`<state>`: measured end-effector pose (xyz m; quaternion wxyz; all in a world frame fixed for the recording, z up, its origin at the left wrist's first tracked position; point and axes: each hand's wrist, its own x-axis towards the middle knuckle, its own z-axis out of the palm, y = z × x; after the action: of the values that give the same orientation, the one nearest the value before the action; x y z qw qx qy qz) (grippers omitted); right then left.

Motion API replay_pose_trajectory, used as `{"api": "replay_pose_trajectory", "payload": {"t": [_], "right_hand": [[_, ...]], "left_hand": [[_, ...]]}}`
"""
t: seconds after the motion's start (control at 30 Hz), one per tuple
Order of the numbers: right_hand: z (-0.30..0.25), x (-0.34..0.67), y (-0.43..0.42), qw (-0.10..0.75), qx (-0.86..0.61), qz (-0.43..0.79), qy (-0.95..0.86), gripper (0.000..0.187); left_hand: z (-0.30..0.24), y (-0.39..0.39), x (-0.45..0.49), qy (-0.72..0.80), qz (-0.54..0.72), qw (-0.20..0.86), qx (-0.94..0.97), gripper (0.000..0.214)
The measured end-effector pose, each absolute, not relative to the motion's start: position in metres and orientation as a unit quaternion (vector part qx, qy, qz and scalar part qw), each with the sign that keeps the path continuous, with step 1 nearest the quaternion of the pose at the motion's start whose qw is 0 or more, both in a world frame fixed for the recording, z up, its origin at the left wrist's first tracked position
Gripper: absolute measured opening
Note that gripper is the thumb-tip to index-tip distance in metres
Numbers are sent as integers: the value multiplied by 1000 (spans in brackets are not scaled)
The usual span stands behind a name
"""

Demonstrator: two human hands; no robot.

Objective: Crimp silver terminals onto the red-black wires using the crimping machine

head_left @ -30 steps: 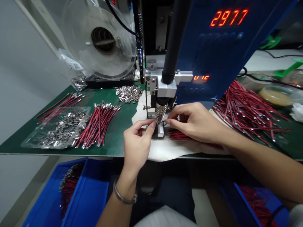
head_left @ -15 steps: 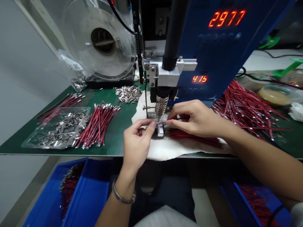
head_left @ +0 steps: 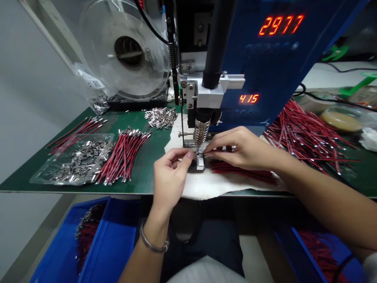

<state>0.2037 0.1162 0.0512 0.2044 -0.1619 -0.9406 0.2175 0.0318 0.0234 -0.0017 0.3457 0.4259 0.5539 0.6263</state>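
My left hand [head_left: 170, 177] is pinched at the small metal fixture [head_left: 199, 162] under the machine's ribbed silver tip [head_left: 200, 133]; what its fingertips hold is too small to name. My right hand [head_left: 241, 149] pinches a thin red wire and holds its end at the same fixture, just under the tip. A small bundle of red wires [head_left: 238, 169] lies under my right hand on the white cloth [head_left: 203, 184]. The blue machine [head_left: 265, 63] shows 2977 and 415 in red digits.
On the green mat [head_left: 144, 165] lie a bundle of red wires with metal ends [head_left: 122, 155], a clear bag of metal terminals [head_left: 75, 159], a loose terminal heap [head_left: 160, 117] and a big pile of red wires [head_left: 306, 135]. Blue bins [head_left: 97, 239] hold wires below. A clear reel [head_left: 126, 49] stands behind.
The machine head with its silver tip has risen from the fixture. My right hand has shifted slightly with the wire end at the fixture. The lower display now reads clearly.
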Motion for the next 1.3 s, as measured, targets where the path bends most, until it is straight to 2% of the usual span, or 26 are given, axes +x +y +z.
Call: {"api": "replay_pose_trajectory", "payload": {"t": [1.0,1.3], "right_hand": [[51,208,120,193,-128,180,-956,18],[53,207,117,186,-135,175,-958,18]], "left_hand": [[-1,22,32,580,604,330,435,19],[-1,22,32,563,626,355,405,26]]}}
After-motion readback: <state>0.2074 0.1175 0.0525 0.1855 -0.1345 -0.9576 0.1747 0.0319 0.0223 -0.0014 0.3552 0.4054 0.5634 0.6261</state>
